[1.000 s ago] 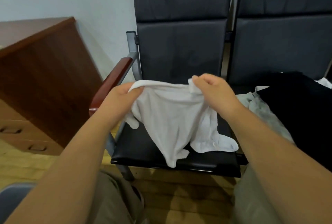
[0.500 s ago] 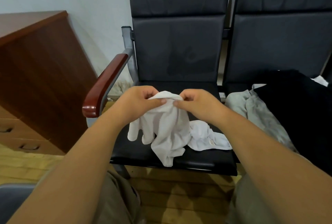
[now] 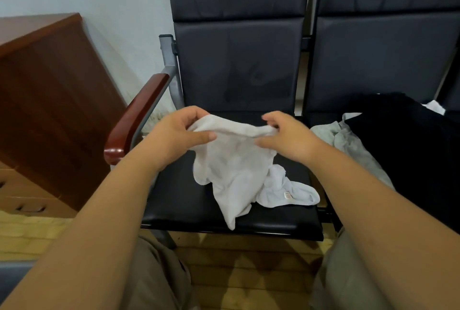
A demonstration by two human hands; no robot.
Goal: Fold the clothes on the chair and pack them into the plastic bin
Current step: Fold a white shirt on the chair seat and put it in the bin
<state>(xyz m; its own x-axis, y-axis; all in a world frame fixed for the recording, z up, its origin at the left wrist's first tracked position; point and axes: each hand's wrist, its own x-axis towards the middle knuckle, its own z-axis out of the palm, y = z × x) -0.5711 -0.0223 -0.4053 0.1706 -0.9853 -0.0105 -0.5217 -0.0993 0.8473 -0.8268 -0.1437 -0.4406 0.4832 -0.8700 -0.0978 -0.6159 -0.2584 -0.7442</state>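
Dim, soft indoor light, perhaps from overhead; hands (image 3: 286,135) slightly motion-blurred; wide-angle bending at edges; dark shadows on the floor (image 3: 249,272).

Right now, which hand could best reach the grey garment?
Probably right: the right hand, holding the white garment, is nearer the grey garment; the left hand is farther off, near the armrest.

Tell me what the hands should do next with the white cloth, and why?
Probably pull the left hand and right hand apart to straighten the white garment. Both pinch its top edge, which sags between them, and the rest hangs bunched onto the black seat.
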